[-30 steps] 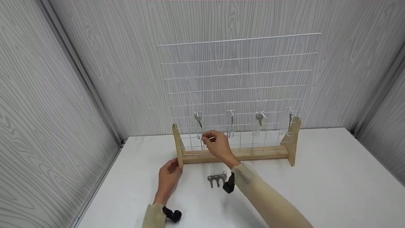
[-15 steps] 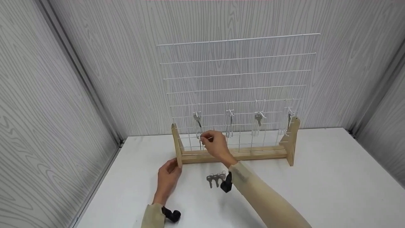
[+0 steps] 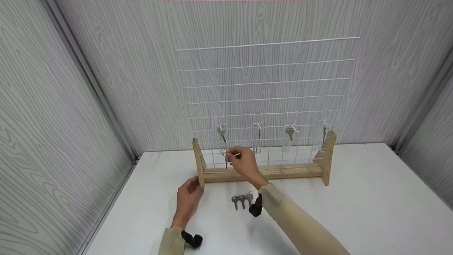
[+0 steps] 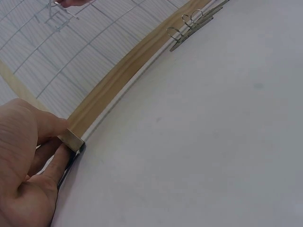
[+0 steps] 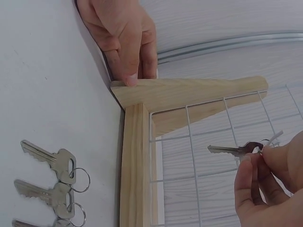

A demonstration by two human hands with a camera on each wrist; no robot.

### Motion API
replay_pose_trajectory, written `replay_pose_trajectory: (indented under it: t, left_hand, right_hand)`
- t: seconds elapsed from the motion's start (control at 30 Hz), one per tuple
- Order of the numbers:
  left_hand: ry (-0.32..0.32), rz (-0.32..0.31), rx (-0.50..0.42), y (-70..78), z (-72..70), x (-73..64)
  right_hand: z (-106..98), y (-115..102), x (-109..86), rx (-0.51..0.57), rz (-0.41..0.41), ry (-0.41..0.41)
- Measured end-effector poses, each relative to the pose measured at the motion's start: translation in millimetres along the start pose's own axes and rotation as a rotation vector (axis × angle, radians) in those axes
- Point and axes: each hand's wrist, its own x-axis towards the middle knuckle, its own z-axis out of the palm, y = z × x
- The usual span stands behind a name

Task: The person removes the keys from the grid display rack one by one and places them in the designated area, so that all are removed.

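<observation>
My right hand point(image 3: 244, 163) pinches the ring of a key point(image 5: 229, 150) between thumb and fingers, in front of the lower-left part of a white wire grid. The key hangs below the fingertips, close to a white hook point(image 5: 275, 137). My left hand point(image 3: 188, 200) grips the foot of the left wooden end piece point(image 5: 189, 90) of the stand, thumb on its near edge. Several keys hang on the upper row of hooks, among them a key point(image 3: 290, 133) right of the middle. Lower hooks, such as one hook point(image 3: 286, 148), hang beneath that row.
Three keys point(image 3: 242, 201) with rings lie in a row on the white table point(image 3: 371, 198), in front of the wooden base bar point(image 3: 283, 174). The right wooden end piece point(image 3: 329, 156) holds the grid's other side. Patterned panels point(image 3: 106, 42) stand behind and at the sides.
The key at my right fingertips has shifted slightly and hangs a little lower beside the hook. The right hand has barely moved; the left hand keeps its grip on the stand.
</observation>
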Motion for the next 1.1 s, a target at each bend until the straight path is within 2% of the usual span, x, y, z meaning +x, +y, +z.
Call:
replay_pose_trajectory:
  t: [0.7,1.1]
  left_hand:
    - [0.024,-0.010,0.028,0.1,1.1,2.2]
    - [0.003,-0.004,-0.004,-0.7,0.3,3.5]
  right_hand:
    - [-6.9,-9.9,-11.8,0.031,-0.027,-0.050]
    - [-9.9,-9.0,-16.5,-0.025,-0.052,-0.067]
